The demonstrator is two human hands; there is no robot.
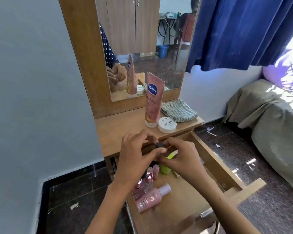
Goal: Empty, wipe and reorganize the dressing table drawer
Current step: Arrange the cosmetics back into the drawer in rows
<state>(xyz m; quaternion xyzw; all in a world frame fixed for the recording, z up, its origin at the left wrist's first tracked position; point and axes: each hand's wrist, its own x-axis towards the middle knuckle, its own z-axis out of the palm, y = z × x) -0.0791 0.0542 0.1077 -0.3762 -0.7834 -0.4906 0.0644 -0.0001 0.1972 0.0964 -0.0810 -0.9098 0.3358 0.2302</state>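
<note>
1. Drawer of the dressing table stands pulled far out toward the person, its long axis running from the tabletop's front edge down toward the camera; its right half shows bare wood, open room for lifting things out.
2. Tabletop carries, along its right edge, a folded striped cloth, an upright pink Vaseline tube and a white jar; its left part is free for more.
3. Pink bottles lie and stand along the drawer's left wall, directly below the left hand, with a yellow-green container under the right hand.
4. Both hands meet over the drawer's back end, fingertips pinching one small dark item between them; the tabletop lies just ahead.
</note>
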